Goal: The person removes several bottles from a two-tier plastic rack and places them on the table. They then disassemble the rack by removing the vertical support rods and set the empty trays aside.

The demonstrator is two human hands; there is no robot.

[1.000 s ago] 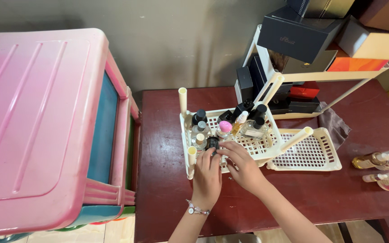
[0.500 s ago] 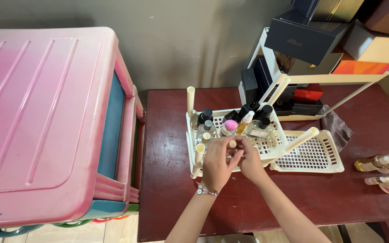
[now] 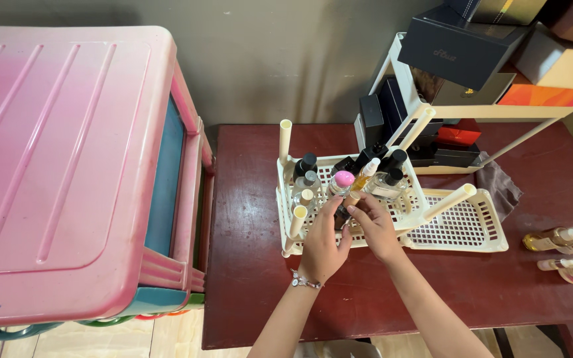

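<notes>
A cream perforated tray [image 3: 282, 211] with upright posts stands on the dark red table [image 3: 247, 265] and holds several perfume bottles, among them a pink-capped bottle [image 3: 343, 179] and black-capped ones. My left hand [image 3: 321, 244] and my right hand [image 3: 378, 229] meet over the tray's front half. Together they grip a small dark bottle [image 3: 342, 215] with a beige top, held just in front of the standing bottles. A bracelet sits on my left wrist.
A second cream tray [image 3: 462, 229] lies tilted against the first on the right. Behind it, a white rack [image 3: 432, 109] carries dark boxes. A grey cloth [image 3: 499, 182] and two lying bottles [image 3: 555, 237] are at the right edge. A pink drawer unit [image 3: 67, 166] fills the left.
Both hands have moved from the tray's front left corner toward its middle. They now hold a small bottle between them.
</notes>
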